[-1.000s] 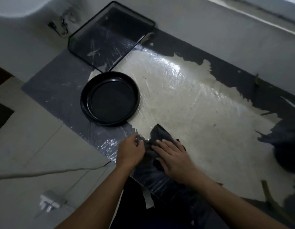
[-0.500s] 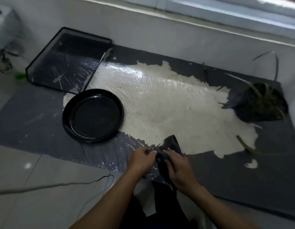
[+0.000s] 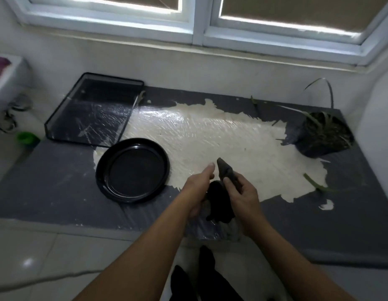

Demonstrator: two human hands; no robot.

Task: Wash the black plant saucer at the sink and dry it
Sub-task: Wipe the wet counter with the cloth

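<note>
Saucer, black and round, lay flat on the dark mat on the floor, at about 10 o'clock from the hands and apart from them. Both hands were clamped on a dark cloth. The left hand had its grip curled round the lower bunch. The right hand pinched the upper end, which stood up in a point.

Drying looked like the step in hand. It would likely go best with the cloth folded into a flat pad, one hand steadying the rim while the other wiped the inner groove first.

At the saucer's 11 o'clock a wire tray sat just beside the rim, so little room lay there. Bare mat opened toward 6 and 9 o'clock. A plant pot stood well apart at 2 o'clock, near the wall.
</note>
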